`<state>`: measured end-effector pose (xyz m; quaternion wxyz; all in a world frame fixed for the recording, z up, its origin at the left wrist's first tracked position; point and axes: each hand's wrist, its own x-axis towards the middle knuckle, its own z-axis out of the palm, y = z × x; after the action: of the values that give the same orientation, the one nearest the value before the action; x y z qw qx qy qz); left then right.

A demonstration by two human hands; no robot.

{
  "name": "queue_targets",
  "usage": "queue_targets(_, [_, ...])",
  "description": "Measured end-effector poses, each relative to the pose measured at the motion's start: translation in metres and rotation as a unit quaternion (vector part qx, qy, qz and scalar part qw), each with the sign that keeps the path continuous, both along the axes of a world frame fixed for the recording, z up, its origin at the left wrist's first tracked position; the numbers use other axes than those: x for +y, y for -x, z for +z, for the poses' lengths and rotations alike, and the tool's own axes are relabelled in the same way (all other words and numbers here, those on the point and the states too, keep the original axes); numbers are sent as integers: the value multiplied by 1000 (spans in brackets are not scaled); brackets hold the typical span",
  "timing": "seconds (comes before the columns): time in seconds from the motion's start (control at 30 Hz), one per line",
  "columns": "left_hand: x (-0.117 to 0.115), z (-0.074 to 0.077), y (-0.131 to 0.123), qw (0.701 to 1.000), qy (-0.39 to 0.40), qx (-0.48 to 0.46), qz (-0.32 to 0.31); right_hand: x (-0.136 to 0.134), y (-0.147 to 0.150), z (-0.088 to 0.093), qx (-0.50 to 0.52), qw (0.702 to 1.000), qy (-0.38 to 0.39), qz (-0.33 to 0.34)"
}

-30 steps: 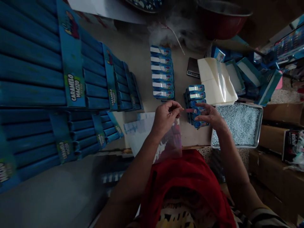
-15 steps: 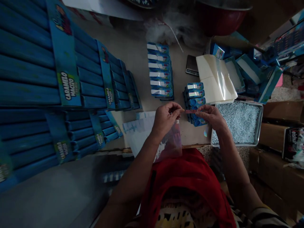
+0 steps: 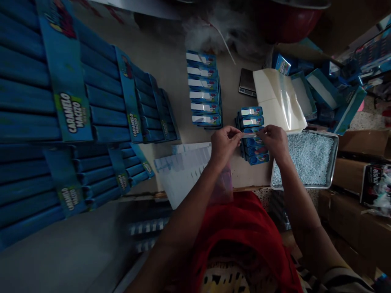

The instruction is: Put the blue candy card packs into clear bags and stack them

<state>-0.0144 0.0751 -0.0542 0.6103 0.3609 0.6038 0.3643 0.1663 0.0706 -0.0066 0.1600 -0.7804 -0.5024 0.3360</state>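
Between my hands a narrow, shiny strip (image 3: 249, 135), apparently a sticker or label, is stretched out flat. My left hand (image 3: 224, 144) pinches its left end, and my right hand (image 3: 275, 141) pinches the right end. Right under the strip stands a short row of blue boxes (image 3: 258, 159). The two farthest boxes in it, such as the far box (image 3: 259, 110), bear pale strips; nearer ones show round blue openings. Whether the held strip touches a box I cannot tell. Left of my forearm, label sheets (image 3: 180, 171) lie at the table's front edge.
Another row of blue boxes (image 3: 206, 108) with pale strips stands farther back. Tall stacks of blue packages (image 3: 105, 112) fill the left. On the right are a metal tray (image 3: 335, 162) of pale blue pellets, cream sheets (image 3: 270, 87), a small scale (image 3: 247, 81) and a red bowl (image 3: 293, 24).
Both hands have moved slightly away from me, the left also rightward, carrying the strip from over the nearer boxes to just behind the two with pale strips. My view has shifted a little.
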Motion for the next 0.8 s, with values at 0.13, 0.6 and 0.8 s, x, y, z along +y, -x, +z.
queue_targets(0.13, [5, -2, -1, 1000, 10, -11, 11, 11, 1, -2, -72, 997, 15, 35])
queue_targets(0.6, [7, -44, -11, 983, 117, -123, 69, 21, -6, -16, -129, 991, 28, 1])
queue_targets(0.8, [-1, -66, -30, 971, 171, -118, 122, 15, -11, -15, 11, 999, 22, -48])
